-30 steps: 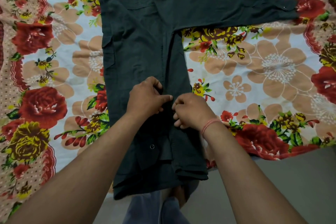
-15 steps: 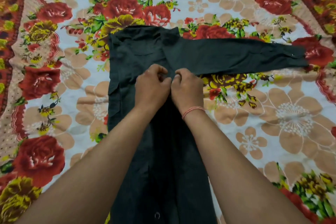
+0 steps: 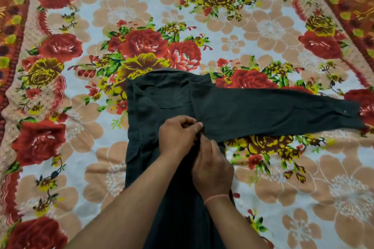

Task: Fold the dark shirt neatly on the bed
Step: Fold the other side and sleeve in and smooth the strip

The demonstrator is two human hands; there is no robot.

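I am seeing the fingers (image 3: 191,121) of the left hand (image 3: 177,139) curling in tight, thumb pushing out to the right. They are pinching a fold of the dark shirt (image 3: 159,99) just right of the frame's centre. The right hand (image 3: 212,170) is sitting directly below and to the right, touching the left. Its fingers are bending down into the same strip of cloth and gripping it, though the fingertips are hiding from me behind the knuckles. A thin orange thread band (image 3: 216,198) is circling the right wrist. Both forearms are coming up from the bottom edge and covering much of the shirt's lower body.

The shirt is lying flat on the bed (image 3: 263,26), its collar (image 3: 168,74) pointing toward the top of the frame and its body running down the centre to the bottom edge. One sleeve (image 3: 283,111) is stretching out toward the right edge, ending in a cuff with a small pale button (image 3: 345,110). A flap (image 3: 132,153) is showing along the shirt's left edge. A floral sheet (image 3: 60,46) of red and yellow roses is covering the bed on all sides of the shirt.
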